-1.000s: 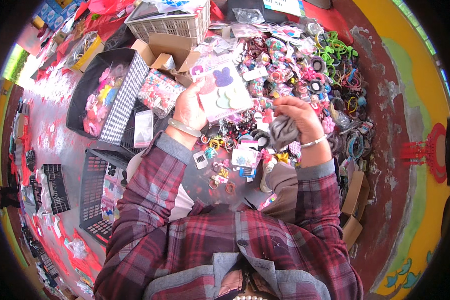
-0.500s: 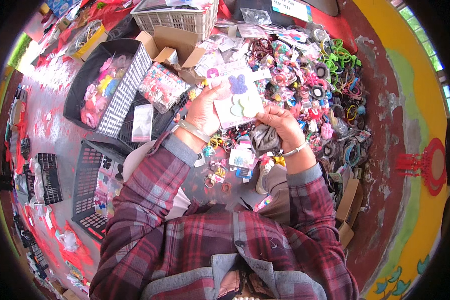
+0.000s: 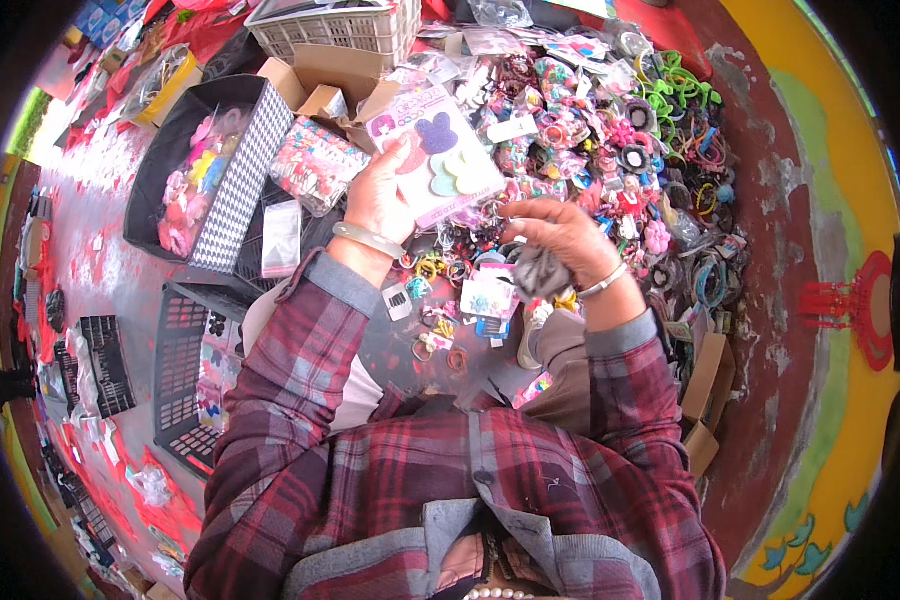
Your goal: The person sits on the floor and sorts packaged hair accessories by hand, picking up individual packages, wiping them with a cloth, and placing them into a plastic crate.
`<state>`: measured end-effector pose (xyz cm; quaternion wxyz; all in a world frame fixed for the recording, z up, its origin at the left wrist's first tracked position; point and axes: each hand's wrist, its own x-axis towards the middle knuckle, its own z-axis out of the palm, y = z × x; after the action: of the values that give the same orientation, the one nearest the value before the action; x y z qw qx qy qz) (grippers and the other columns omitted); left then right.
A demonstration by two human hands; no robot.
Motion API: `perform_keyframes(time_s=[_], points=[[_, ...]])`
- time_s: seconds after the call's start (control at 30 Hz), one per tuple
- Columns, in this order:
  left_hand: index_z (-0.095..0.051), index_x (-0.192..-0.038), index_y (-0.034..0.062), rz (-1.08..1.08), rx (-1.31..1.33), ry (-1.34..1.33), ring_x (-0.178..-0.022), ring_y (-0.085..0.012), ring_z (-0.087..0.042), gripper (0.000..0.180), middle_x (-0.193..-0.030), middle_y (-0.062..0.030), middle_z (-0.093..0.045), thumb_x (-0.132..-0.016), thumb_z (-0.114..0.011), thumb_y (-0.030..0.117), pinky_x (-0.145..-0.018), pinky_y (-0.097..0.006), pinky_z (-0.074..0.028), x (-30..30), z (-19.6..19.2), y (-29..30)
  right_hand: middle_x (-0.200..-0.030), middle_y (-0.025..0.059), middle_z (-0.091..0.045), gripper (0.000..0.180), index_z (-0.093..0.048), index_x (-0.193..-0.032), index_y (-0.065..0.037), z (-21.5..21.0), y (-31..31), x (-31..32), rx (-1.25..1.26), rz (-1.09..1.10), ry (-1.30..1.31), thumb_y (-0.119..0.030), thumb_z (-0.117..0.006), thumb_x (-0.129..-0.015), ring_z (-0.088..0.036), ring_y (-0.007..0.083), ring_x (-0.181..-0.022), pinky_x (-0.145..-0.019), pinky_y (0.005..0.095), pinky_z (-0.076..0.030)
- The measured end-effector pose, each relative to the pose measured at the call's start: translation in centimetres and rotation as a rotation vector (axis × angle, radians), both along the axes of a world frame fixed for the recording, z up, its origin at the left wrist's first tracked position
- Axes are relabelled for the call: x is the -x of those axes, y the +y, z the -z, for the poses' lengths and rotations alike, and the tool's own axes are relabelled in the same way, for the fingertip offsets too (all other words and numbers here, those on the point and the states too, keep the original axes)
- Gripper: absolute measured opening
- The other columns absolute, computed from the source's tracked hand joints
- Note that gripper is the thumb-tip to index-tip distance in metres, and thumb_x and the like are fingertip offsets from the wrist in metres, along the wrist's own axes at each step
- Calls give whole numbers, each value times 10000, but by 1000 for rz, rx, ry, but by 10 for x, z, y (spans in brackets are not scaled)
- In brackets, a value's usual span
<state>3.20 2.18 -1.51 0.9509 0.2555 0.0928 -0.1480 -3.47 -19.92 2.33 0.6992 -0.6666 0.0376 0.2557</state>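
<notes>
My left hand (image 3: 382,192) holds up a pink card of hair clips (image 3: 438,152) with purple, green and red shapes on it. A pale bangle circles that wrist. My right hand (image 3: 560,235) is lower and to the right, fingers closed on a small grey cloth piece (image 3: 541,270), a thin bracelet on its wrist. Both hands hover over a heap of colourful hair ties and clips (image 3: 610,140) spread on the ground.
A black checked box (image 3: 232,190) of hair bows stands at the left, next to a packet of pink clips (image 3: 315,172). A white basket (image 3: 335,28) and cardboard boxes (image 3: 315,75) lie behind. Dark plastic crates (image 3: 185,370) sit at lower left, a small carton (image 3: 705,400) at right.
The card in my left hand has shifted right and tilted. My right hand has drawn back from the heap toward me with the grey piece.
</notes>
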Motion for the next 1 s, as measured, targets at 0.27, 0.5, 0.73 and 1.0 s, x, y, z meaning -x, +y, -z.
perform_keyframes(time_s=[0.27, 0.5, 0.73, 1.0], points=[[-452, -1183, 30, 21, 140, -59, -1093, -262, -507, 319, -1161, -123, -521, -894, -481, 163, -948, -445, -402, 6, -10, -20, -937, 42, -628, 241, -587, -1049, 4, 21, 49, -7, -495, 375, 104, -107, -589, -835, -579, 96, -814, -705, 222, -466], [-476, -1133, 48, 211, 71, -5, -1013, -232, -517, 483, -1078, -105, -535, -803, -621, 369, -881, -373, -432, 9, 0, -18, -819, 30, -628, 233, -621, -1024, -78, 27, 27, -18, 446, 395, -679, -109, -614, -793, -590, 126, -623, -577, 258, -481], [-435, -1184, 12, 242, 162, -148, -1088, -238, -500, 371, -1160, -134, -516, -879, -521, 206, -969, -383, -379, 18, -29, -24, -990, 41, -577, 298, -610, -1013, -153, 4, 38, -6, 1245, 192, -1317, -100, -597, -720, -621, 219, -686, -563, 308, -502], [-376, -1215, -73, 66, 113, -165, -1142, -271, -465, 367, -1212, -184, -476, -932, -342, 159, -979, -395, -366, 10, -16, -27, -830, 90, -613, 167, -612, -889, -80, 11, 37, -9, 717, 390, -943, -153, -640, -742, -611, 241, -700, -610, 327, -475]])
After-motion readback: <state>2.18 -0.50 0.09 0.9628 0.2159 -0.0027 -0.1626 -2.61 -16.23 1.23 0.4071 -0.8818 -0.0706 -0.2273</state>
